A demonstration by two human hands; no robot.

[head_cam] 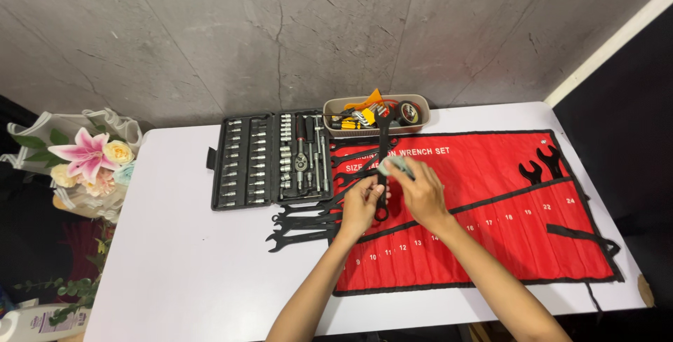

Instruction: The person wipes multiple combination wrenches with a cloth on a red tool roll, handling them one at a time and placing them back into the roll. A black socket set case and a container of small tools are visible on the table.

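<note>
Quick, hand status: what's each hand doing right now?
Left hand: closed on the lower end of a black wrench held upright.
Right hand: closed on a small pale cloth, pressed against the wrench.

Two bare forearms reach up from below, converging at centre.

The left hand [361,205] curls its fingers shut (thumb on top); the right hand [420,191] pinches beside it, wrist bent inward, almost touching.

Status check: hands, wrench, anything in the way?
Left hand grips black wrench upright. Right hand presses pale cloth on it. Loose wrenches lie beside red roll.
</note>
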